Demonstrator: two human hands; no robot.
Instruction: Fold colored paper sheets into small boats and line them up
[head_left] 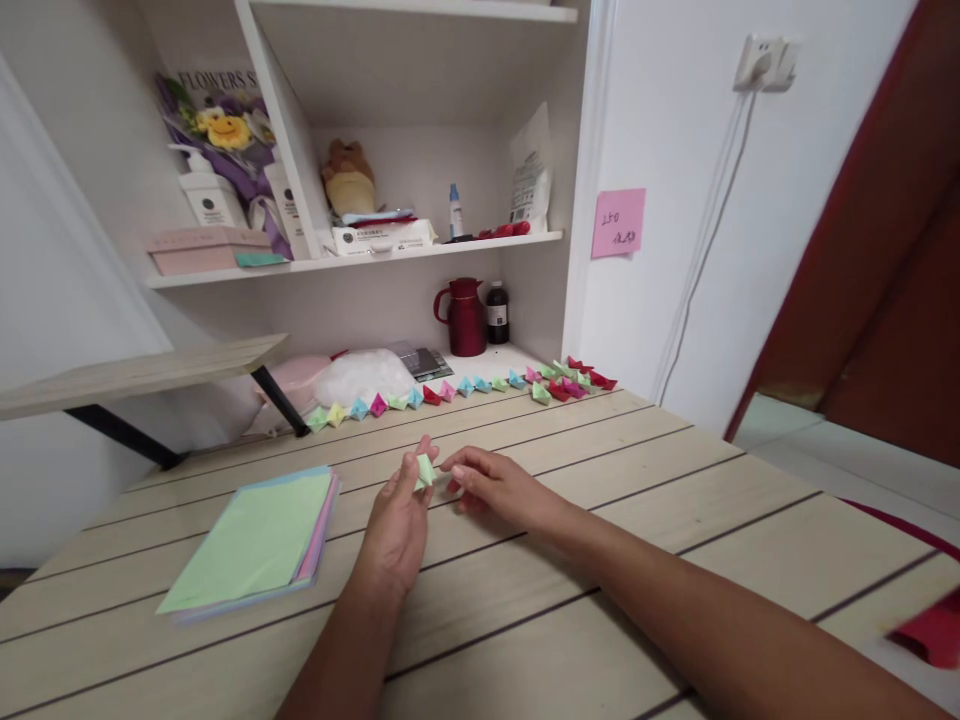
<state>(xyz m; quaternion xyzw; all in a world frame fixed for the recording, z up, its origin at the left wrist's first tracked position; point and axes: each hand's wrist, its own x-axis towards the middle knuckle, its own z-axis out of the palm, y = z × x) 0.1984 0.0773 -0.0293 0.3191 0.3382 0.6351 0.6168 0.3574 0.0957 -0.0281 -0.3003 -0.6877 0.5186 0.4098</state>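
Observation:
A small piece of folded light green paper (425, 472) is pinched between the thumb and fingers of my left hand (397, 520), just above the table. To its right is my right hand (495, 485), with its fingers loosely curved and slightly apart and the index fingertip close to the paper's edge. I cannot make out whether that fingertip touches it. A stack of coloured paper sheets (251, 545), light green on top, lies on the table to the left of my hands.
Behind my hands, a row of small folded paper boats (379, 404) ends in a cluster of boats (574, 385) at right. A raised wooden stand (150, 375) occupies the left. White shelves (450, 245) behind hold a red jug (466, 318) and a dark bottle (497, 312).

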